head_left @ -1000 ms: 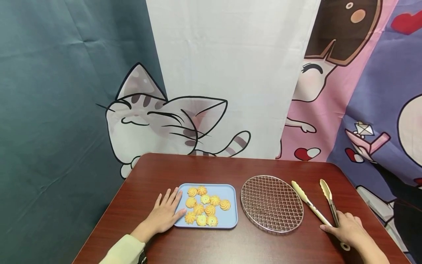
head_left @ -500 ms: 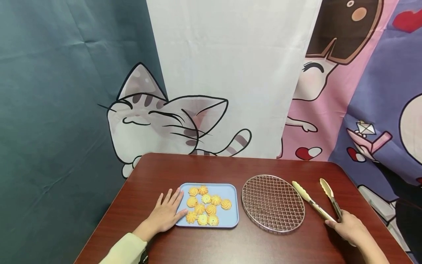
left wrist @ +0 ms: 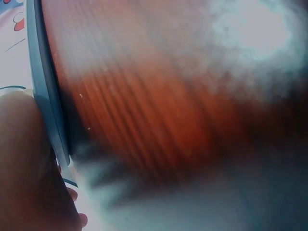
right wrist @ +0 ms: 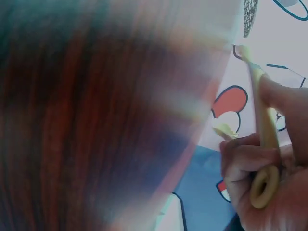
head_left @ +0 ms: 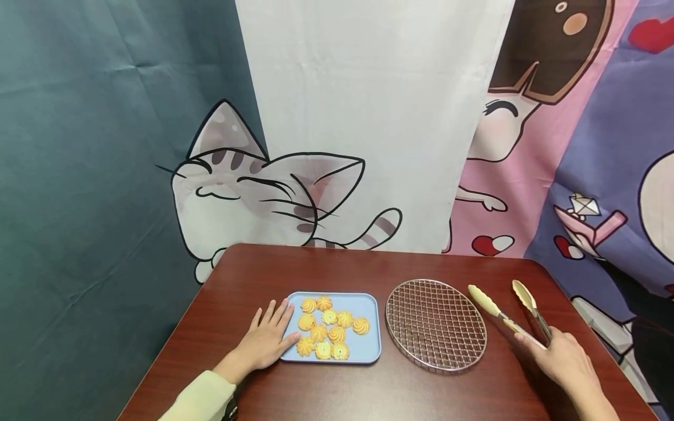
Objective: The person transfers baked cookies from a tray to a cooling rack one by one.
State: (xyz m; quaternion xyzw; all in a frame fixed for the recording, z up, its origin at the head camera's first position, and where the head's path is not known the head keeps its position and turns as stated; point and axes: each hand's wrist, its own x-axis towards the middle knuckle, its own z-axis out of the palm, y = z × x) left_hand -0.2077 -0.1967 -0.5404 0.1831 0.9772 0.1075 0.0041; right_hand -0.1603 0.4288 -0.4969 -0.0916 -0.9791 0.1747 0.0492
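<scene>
My left hand (head_left: 262, 342) lies with spread, straight fingers over the left edge of a blue rectangular tray (head_left: 363, 351). Several golden piped butter cookies (head_left: 337, 334) are grouped on that tray. On the right, my right hand (head_left: 568, 359) grips a pair of tongs (head_left: 513, 324) with cream-coloured tips; their two arms stand spread apart and point away from me. The right wrist view shows the fingers curled round the tongs' handle, with its ring end (right wrist: 264, 186) near the palm. In the left wrist view, the tray's rim (left wrist: 45, 82) passes beside the left hand.
Between tray and tongs lies a round wire cooling rack (head_left: 436, 325) on the reddish-brown table (head_left: 326, 392). A printed cloth backdrop (head_left: 368, 117) with cartoon figures hangs right behind the table's far edge.
My right hand has closed round the tongs and lifted their handle end, shifting them slightly right. Left hand, tray, cookies and rack keep their places.
</scene>
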